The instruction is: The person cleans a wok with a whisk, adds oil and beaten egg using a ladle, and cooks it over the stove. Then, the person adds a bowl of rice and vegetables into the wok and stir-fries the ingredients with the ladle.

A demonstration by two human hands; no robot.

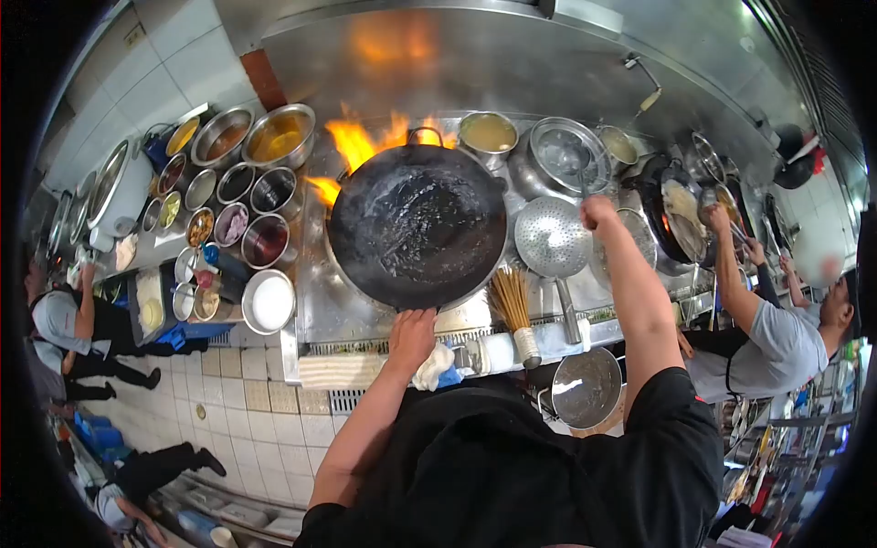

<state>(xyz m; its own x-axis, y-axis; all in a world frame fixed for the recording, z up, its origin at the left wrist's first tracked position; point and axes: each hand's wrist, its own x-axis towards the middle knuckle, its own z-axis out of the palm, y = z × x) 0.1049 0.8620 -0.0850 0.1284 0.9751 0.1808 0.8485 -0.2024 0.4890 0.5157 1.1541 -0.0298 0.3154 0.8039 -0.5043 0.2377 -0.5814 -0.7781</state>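
A large black wok (418, 224) sits over the burner, tilted, with a wet, shiny inside and flames (352, 142) rising behind its far left rim. My left hand (413, 336) is closed on the wok's near edge, where its handle is hidden under the fingers. My right hand (598, 212) is closed around the handle of a ladle (586, 185). The ladle's far end reaches into a metal pot of water (559, 151), and its bowl is hard to make out. Between my hands lie a perforated strainer (552, 236) and a bamboo wok brush (512, 301).
Several metal bowls of sauces and ingredients (279, 137) crowd the left side, with a bowl of white contents (269, 301) nearest. A pot of yellowish liquid (488, 134) stands behind the wok. At right, a co-worker (776, 320) handles another wok (681, 215). A metal pot (586, 388) sits below the counter edge.
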